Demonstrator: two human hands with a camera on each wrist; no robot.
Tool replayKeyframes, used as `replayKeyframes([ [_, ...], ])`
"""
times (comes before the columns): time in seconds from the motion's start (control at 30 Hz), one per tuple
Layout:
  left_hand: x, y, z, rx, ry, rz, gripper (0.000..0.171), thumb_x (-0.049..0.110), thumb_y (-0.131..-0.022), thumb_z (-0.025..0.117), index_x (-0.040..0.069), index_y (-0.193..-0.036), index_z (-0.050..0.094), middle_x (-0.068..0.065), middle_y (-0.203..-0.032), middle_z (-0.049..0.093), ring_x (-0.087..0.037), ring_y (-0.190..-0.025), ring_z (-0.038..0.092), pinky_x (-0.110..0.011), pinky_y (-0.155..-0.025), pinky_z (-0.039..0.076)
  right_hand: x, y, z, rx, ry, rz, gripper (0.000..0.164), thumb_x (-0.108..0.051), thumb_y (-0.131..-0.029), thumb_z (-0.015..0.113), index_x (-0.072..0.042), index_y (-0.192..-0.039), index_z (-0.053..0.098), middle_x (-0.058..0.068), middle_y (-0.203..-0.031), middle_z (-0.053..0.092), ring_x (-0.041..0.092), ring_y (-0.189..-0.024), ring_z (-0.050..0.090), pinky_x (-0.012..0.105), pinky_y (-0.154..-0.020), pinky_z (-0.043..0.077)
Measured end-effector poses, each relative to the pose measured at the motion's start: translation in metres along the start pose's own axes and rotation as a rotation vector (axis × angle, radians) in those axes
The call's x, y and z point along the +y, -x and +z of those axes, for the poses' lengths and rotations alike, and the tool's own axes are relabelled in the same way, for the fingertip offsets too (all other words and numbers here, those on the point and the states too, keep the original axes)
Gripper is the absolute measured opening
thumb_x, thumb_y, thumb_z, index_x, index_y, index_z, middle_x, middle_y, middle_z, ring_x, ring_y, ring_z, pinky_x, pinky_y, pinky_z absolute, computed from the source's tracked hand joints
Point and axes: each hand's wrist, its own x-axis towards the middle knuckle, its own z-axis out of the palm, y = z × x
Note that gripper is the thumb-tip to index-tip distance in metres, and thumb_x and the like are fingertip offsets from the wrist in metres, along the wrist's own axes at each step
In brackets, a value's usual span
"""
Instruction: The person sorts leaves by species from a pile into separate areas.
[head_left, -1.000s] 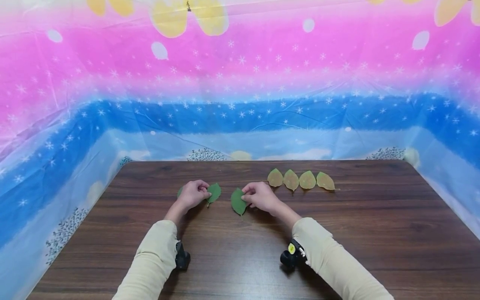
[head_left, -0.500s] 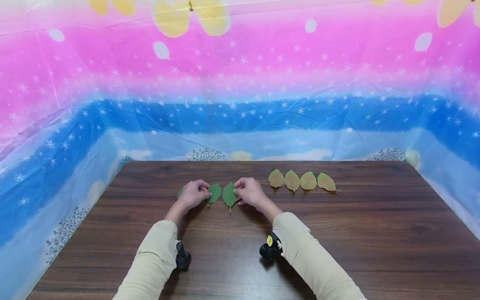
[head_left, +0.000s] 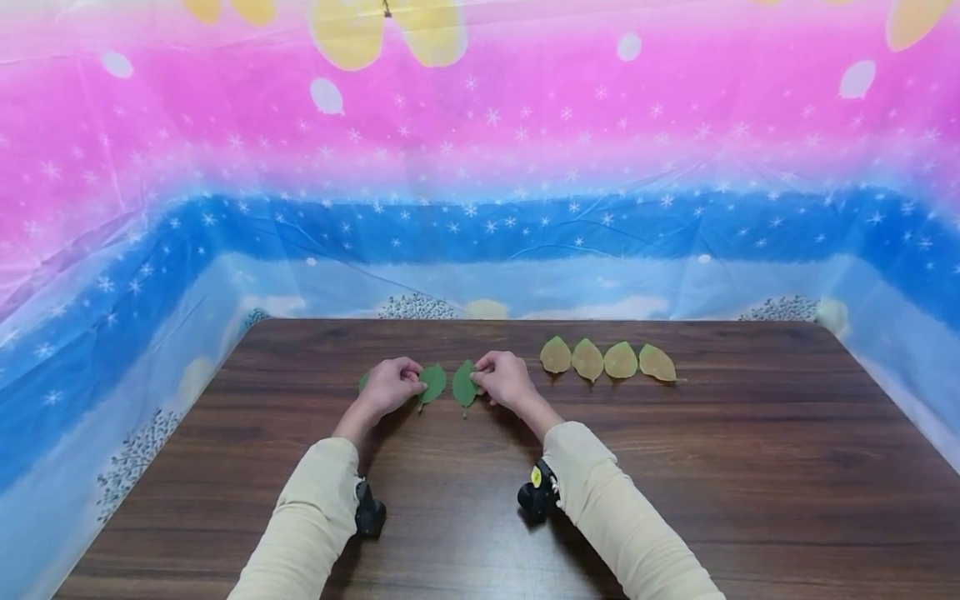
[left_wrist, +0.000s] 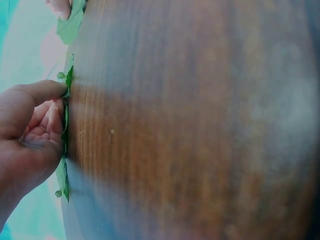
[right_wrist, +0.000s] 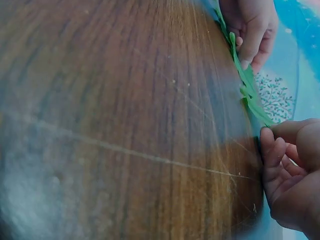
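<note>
My left hand point(head_left: 392, 385) pinches the right edge of a green leaf point(head_left: 433, 383) lying near the far part of the table, its stem pointing toward me. Part of another green leaf point(head_left: 364, 381) peeks out left of that hand, mostly hidden in the head view. Between thumb and fingers, my right hand point(head_left: 506, 381) holds the right edge of a third green leaf point(head_left: 465, 385), stem toward me. A narrow gap separates this leaf from the one at my left hand. The right wrist view shows the held leaf point(right_wrist: 256, 109) tilted beside the fingertips.
Several yellowish-brown leaves with green tips, among them a leaf point(head_left: 587, 360), form a row at the back right of the brown wooden table point(head_left: 750, 467). A patterned cloth point(head_left: 525, 225) hangs round the table's back and sides.
My right hand has brought its leaf leftward, close to the leaf at my left hand, and slightly farther from me. The leaf has turned more upright. My left hand stays put.
</note>
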Motion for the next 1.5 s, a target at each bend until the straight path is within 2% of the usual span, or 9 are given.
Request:
replayKeyframes([
  [0.17,0.000,0.000,0.001,0.014,0.002,0.007,0.026,0.002,-0.088,0.064,-0.008,-0.112,0.061,-0.009,-0.089,0.059,-0.021,-0.084,0.055,-0.034,-0.077,0.045,0.002,-0.002,0.001,0.013,0.034,-0.016,0.012,-0.009,-0.093,0.064,0.001,-0.100,0.066,0.004,-0.074,0.064,0.012,-0.055,0.058,0.025,-0.048,0.048],
  [0.5,-0.001,0.001,0.001,0.010,-0.008,0.005,0.026,0.003,-0.090,0.062,-0.007,-0.114,0.061,-0.010,-0.092,0.058,-0.023,-0.086,0.054,-0.036,-0.078,0.045,0.002,0.000,0.004,0.013,0.055,-0.039,0.013,-0.007,-0.093,0.063,0.002,-0.101,0.064,0.005,-0.074,0.063,0.014,-0.057,0.059,0.026,-0.048,0.050],
  [0.8,0.004,-0.001,0.006,0.073,-0.081,0.036,0.025,0.002,-0.087,0.064,-0.008,-0.110,0.062,-0.010,-0.090,0.059,-0.025,-0.084,0.055,-0.039,-0.079,0.046,0.002,0.003,0.005,0.047,0.061,-0.064,0.015,-0.005,-0.093,0.063,0.001,-0.106,0.065,0.009,-0.091,0.059,0.014,-0.065,0.061,0.026,-0.048,0.051],
  [1.0,0.006,0.000,0.008,0.076,-0.113,0.030,0.030,0.002,-0.086,0.065,-0.007,-0.115,0.061,-0.015,-0.097,0.059,-0.028,-0.091,0.055,-0.041,-0.081,0.046,0.003,0.006,0.004,0.038,0.041,-0.082,0.016,-0.007,-0.096,0.058,0.002,-0.108,0.065,0.008,-0.086,0.062,0.014,-0.065,0.061,0.026,-0.050,0.052],
  [1.17,0.007,0.001,0.010,0.100,-0.121,0.055,0.034,0.000,-0.085,0.064,-0.008,-0.117,0.059,-0.020,-0.104,0.056,-0.033,-0.098,0.051,-0.045,-0.085,0.044,0.004,0.008,0.000,0.026,-0.017,-0.048,0.019,-0.009,-0.097,0.056,0.002,-0.110,0.064,0.009,-0.088,0.064,0.014,-0.066,0.062,0.027,-0.052,0.053],
  [1.33,0.011,0.000,0.013,0.135,-0.121,0.092,0.032,0.001,-0.086,0.061,-0.007,-0.117,0.059,-0.015,-0.096,0.051,-0.029,-0.088,0.048,-0.043,-0.078,0.043,0.005,0.012,-0.008,0.004,-0.069,0.009,0.020,-0.010,-0.098,0.056,0.002,-0.112,0.064,0.010,-0.092,0.064,0.016,-0.069,0.063,0.028,-0.055,0.054],
  [1.5,0.016,0.003,0.013,0.181,-0.151,0.151,0.027,0.000,-0.087,0.057,-0.008,-0.113,0.061,-0.013,-0.091,0.051,-0.028,-0.084,0.050,-0.042,-0.075,0.045,0.004,0.016,-0.019,-0.040,-0.042,0.005,0.023,-0.011,-0.098,0.055,0.001,-0.116,0.062,0.010,-0.096,0.064,0.017,-0.073,0.064,0.029,-0.057,0.054],
])
